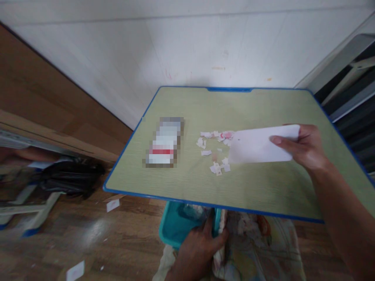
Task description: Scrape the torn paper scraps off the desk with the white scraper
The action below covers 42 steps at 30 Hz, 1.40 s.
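My right hand point(310, 150) pinches a flat white piece of card point(258, 146), thumb on top, above the right half of the table. The far end of the card touches or overlaps torn paper scraps point(216, 168), some with pink marks, lying on the tabletop. Below the table's front edge, my left hand point(200, 244) grips the side of a teal plastic bin point(172, 224). Part of the bin is under the table, and whitish material shows inside it.
The blue-edged folding table point(181, 187) stands against a white wall point(234, 50). A blurred-out phone-shaped object point(164, 142) lies on its left side. Paper pieces point(75, 270) are on the wooden floor. A black bag point(70, 175) sits at left, and patterned cloth point(263, 249) is below.
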Motion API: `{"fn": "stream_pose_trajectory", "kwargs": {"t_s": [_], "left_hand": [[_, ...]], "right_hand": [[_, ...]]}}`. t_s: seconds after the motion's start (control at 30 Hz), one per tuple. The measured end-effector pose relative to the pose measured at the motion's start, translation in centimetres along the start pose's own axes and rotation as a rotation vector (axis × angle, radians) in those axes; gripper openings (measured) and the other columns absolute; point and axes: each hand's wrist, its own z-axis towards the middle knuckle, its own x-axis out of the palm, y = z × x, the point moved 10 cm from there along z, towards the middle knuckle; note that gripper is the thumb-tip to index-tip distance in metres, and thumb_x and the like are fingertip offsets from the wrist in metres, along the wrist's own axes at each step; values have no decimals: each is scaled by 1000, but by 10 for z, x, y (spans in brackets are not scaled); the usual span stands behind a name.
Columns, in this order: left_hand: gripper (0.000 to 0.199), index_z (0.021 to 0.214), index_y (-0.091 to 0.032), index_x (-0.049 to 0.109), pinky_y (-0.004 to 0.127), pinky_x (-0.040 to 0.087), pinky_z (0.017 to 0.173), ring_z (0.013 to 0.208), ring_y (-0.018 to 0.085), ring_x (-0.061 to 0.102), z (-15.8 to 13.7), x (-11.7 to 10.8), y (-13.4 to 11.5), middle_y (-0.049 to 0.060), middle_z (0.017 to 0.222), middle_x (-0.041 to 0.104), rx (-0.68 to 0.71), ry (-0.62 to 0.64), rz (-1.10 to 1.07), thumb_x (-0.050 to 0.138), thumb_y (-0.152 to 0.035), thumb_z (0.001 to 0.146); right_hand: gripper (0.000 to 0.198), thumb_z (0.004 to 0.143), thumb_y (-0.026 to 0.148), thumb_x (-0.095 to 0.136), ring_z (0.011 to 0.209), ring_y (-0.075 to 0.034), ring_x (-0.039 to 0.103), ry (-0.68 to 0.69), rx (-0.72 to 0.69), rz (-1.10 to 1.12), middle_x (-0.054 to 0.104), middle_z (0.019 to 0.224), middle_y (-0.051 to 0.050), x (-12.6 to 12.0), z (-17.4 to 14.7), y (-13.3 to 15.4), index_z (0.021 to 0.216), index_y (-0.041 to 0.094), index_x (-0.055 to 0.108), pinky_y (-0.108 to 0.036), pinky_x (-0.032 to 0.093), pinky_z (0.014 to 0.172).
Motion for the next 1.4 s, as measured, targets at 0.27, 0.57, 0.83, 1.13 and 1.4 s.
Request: {"fn": "stream_pose_trajectory", "kwargs": {"t_s": [0.27, 0.57, 0.83, 1.13, 1.4], "left_hand": [[68, 120, -34, 20, 33, 40, 66, 84, 24, 49, 0, -2, 0, 12, 127, 24, -9, 11, 10, 47, -6, 64], [66, 120, -33, 20, 34, 41, 64, 80, 24, 50, 0, 1, 0, 16, 126, 23, 9, 5, 17, 48, -8, 65], [64, 120, -33, 21, 34, 41, 64, 81, 24, 50, 0, 0, -1, 14, 125, 25, 9, -5, 18, 48, -9, 67], [69, 120, -34, 20, 35, 41, 62, 81, 25, 50, 0, -3, 0, 15, 129, 18, 2, -10, 20, 46, -5, 63], [68, 120, -32, 20, 35, 41, 64, 83, 26, 50, 0, -3, -3, 16, 129, 16, 18, -15, 2, 47, -7, 63]], "right_hand": [[12, 58, 26, 65, 38, -3, 42, 127, 27, -23, 52, 47, 5, 8, -2, -3, 63, 17, 61, -13, 30, 32], [10, 57, 24, 66, 37, -3, 43, 166, 51, 18, 52, 46, 5, 8, -6, -3, 60, 17, 61, -13, 29, 32], [8, 58, 24, 65, 40, -3, 43, 135, 21, 37, 52, 49, 5, 2, -6, -1, 62, 18, 60, -13, 31, 34], [9, 58, 23, 64, 39, -3, 41, 434, 52, 39, 47, 46, 5, 42, -19, 0, 61, 16, 59, -13, 28, 34], [9, 58, 23, 65, 39, -3, 41, 198, -5, -6, 49, 47, 5, 23, -11, 6, 59, 16, 58, -14, 28, 34]]}}
